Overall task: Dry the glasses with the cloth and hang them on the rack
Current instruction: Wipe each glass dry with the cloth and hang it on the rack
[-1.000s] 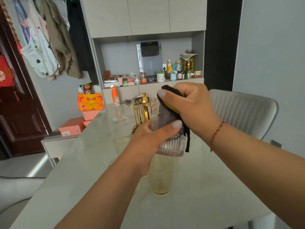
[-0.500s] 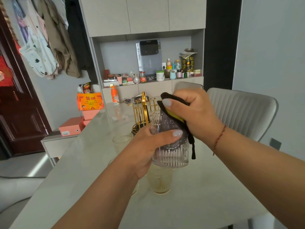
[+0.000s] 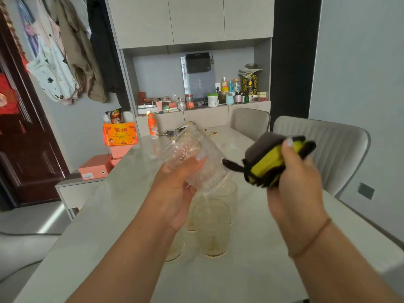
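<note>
**Holding a ribbed glass and a cloth apart over the table**

Gripping a clear ribbed glass (image 3: 192, 158) at centre frame, the left hand (image 3: 179, 189) is curling its fingers round the lower side with the thumb lying across the top; the glass is tilting, its open mouth facing down and to the right. The right hand (image 3: 293, 184), right of centre, is clutching a bunched black and yellow cloth (image 3: 266, 160), thumb pressing over it; the cloth is hanging clear of the glass, a dark strap trailing toward it. Below both hands, several more glasses (image 3: 212, 228) are standing upright on the pale table (image 3: 109, 226); a gold rack (image 3: 207, 133) is peeking out behind the held glass, mostly hidden; two grey chairs (image 3: 328, 145) are sitting at the table's right side.
</note>
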A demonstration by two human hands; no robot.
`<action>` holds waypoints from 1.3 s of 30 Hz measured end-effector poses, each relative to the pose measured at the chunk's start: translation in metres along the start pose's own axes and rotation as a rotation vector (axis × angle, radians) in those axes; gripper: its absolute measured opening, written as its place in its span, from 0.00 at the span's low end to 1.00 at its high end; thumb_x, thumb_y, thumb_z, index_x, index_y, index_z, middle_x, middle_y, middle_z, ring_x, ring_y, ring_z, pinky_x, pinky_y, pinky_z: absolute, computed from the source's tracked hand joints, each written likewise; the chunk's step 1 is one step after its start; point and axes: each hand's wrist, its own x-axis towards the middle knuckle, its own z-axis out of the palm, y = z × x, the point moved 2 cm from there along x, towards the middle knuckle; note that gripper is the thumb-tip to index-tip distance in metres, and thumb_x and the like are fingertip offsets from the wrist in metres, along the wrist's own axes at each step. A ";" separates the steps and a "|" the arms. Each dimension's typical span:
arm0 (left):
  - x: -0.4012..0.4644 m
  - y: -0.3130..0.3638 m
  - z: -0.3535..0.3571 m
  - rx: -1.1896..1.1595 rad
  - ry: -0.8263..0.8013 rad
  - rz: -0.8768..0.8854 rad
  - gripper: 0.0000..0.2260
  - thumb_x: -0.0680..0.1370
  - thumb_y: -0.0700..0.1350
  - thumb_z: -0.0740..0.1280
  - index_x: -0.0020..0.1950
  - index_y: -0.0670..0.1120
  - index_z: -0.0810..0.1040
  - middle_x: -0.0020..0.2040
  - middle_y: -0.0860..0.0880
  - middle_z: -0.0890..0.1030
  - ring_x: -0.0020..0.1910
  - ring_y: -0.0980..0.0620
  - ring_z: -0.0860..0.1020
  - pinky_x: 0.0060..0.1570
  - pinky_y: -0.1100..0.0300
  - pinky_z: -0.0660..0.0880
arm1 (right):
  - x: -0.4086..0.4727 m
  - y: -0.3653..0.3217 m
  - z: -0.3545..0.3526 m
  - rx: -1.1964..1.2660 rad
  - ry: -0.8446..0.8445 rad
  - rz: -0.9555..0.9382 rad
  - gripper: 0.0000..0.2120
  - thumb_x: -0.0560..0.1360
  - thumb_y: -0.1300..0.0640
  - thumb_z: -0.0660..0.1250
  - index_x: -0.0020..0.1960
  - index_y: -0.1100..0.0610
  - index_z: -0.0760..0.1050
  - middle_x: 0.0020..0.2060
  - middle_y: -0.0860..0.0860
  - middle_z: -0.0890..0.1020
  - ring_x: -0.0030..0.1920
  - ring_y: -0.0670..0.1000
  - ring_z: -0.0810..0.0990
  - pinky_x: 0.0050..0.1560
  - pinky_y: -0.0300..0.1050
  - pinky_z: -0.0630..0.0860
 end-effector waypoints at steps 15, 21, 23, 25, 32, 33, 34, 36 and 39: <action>0.006 -0.007 0.013 0.220 0.116 0.229 0.27 0.59 0.48 0.78 0.57 0.47 0.81 0.51 0.45 0.85 0.52 0.43 0.84 0.56 0.41 0.79 | -0.068 0.047 0.001 0.130 -0.440 0.343 0.30 0.68 0.40 0.68 0.66 0.52 0.73 0.59 0.53 0.82 0.60 0.53 0.80 0.63 0.54 0.75; -0.004 -0.014 0.010 0.371 0.067 0.226 0.33 0.58 0.52 0.78 0.61 0.45 0.79 0.50 0.49 0.86 0.52 0.49 0.84 0.52 0.50 0.80 | -0.052 0.026 -0.001 0.122 -0.397 0.276 0.31 0.67 0.37 0.62 0.66 0.52 0.73 0.55 0.51 0.84 0.55 0.51 0.83 0.53 0.47 0.80; -0.009 -0.018 0.013 0.402 0.011 0.220 0.34 0.59 0.52 0.78 0.62 0.41 0.77 0.49 0.47 0.85 0.50 0.48 0.84 0.49 0.54 0.81 | -0.049 0.027 -0.003 0.079 -0.368 0.256 0.26 0.70 0.41 0.62 0.65 0.50 0.73 0.52 0.50 0.85 0.51 0.51 0.85 0.44 0.45 0.81; -0.010 -0.017 0.014 0.429 0.028 0.231 0.35 0.59 0.53 0.77 0.63 0.41 0.77 0.51 0.46 0.85 0.51 0.49 0.84 0.49 0.55 0.81 | -0.052 0.031 -0.004 0.053 -0.324 0.288 0.18 0.76 0.45 0.60 0.63 0.50 0.74 0.49 0.50 0.86 0.48 0.51 0.85 0.40 0.42 0.80; 0.003 -0.013 -0.002 0.307 0.156 0.250 0.18 0.59 0.53 0.76 0.48 0.56 0.84 0.47 0.52 0.86 0.50 0.51 0.84 0.57 0.42 0.78 | -0.063 0.022 -0.014 -0.139 -0.267 0.240 0.11 0.80 0.49 0.57 0.52 0.49 0.78 0.36 0.41 0.86 0.34 0.38 0.83 0.27 0.28 0.73; 0.001 -0.014 0.000 0.301 0.150 0.242 0.16 0.59 0.53 0.76 0.46 0.57 0.84 0.46 0.52 0.86 0.50 0.51 0.84 0.57 0.42 0.78 | -0.057 0.020 -0.011 -0.098 -0.260 0.240 0.11 0.80 0.49 0.57 0.51 0.48 0.78 0.37 0.42 0.86 0.36 0.39 0.84 0.30 0.30 0.75; -0.003 -0.015 0.003 0.296 0.132 0.237 0.15 0.59 0.52 0.76 0.45 0.58 0.84 0.46 0.52 0.86 0.50 0.50 0.84 0.56 0.43 0.78 | -0.053 0.021 -0.009 -0.045 -0.248 0.249 0.11 0.80 0.50 0.57 0.51 0.48 0.79 0.39 0.43 0.86 0.39 0.42 0.85 0.35 0.34 0.78; -0.007 -0.017 0.009 0.297 0.076 0.237 0.13 0.60 0.51 0.76 0.44 0.57 0.85 0.44 0.52 0.86 0.48 0.49 0.84 0.54 0.44 0.79 | -0.053 0.028 -0.003 0.067 -0.227 0.323 0.13 0.81 0.50 0.57 0.55 0.50 0.79 0.45 0.48 0.87 0.46 0.48 0.86 0.44 0.43 0.79; -0.004 -0.014 0.011 0.310 0.097 0.272 0.18 0.60 0.49 0.76 0.50 0.51 0.84 0.45 0.48 0.85 0.48 0.46 0.84 0.51 0.46 0.80 | -0.070 0.043 0.000 0.202 -0.274 0.468 0.15 0.81 0.52 0.56 0.59 0.55 0.78 0.50 0.55 0.86 0.51 0.54 0.85 0.52 0.51 0.79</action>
